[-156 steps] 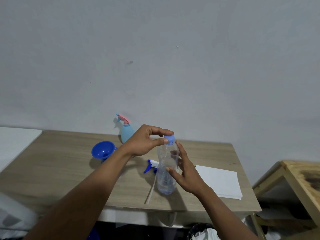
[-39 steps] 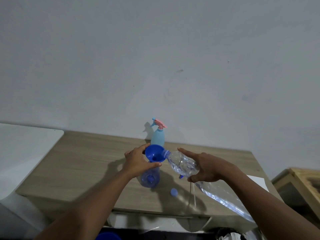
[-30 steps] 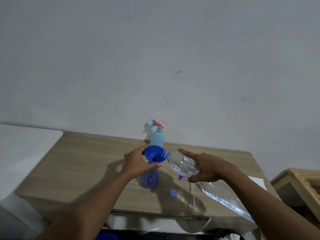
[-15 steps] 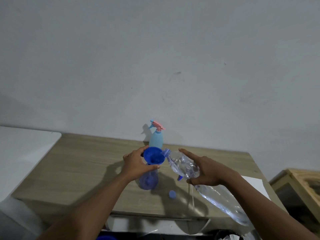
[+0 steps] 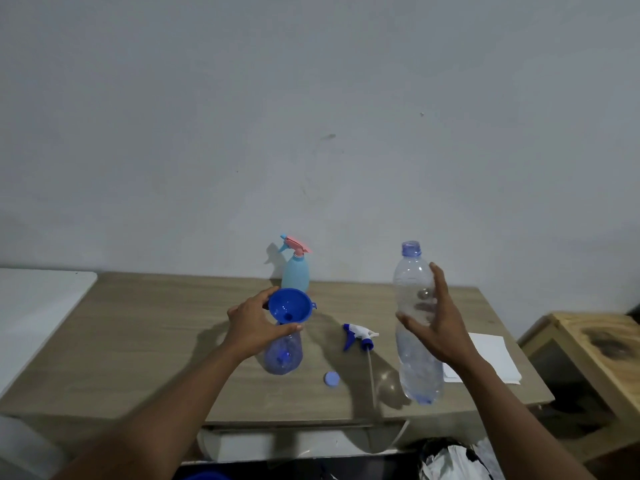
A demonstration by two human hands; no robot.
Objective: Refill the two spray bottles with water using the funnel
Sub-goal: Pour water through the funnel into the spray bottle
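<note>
Head cam: maybe halfway, I'd guess. My left hand (image 5: 258, 327) has its fingers curled round the funnel (image 5: 290, 304), which sits in the clear spray bottle (image 5: 282, 351) mid-surface. My right hand (image 5: 436, 327) wraps the uncapped water bottle (image 5: 415, 358), held upright. The light-blue spray bottle (image 5: 295, 275) at the back still has its trigger on, so it's not filled yet.

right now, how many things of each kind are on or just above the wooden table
spray bottles: 2 (light blue spray bottle, clear spray bottle)
blue funnel: 1
water bottle: 1
loose spray head: 1
bottle cap: 1
white paper: 1
total: 7
</note>
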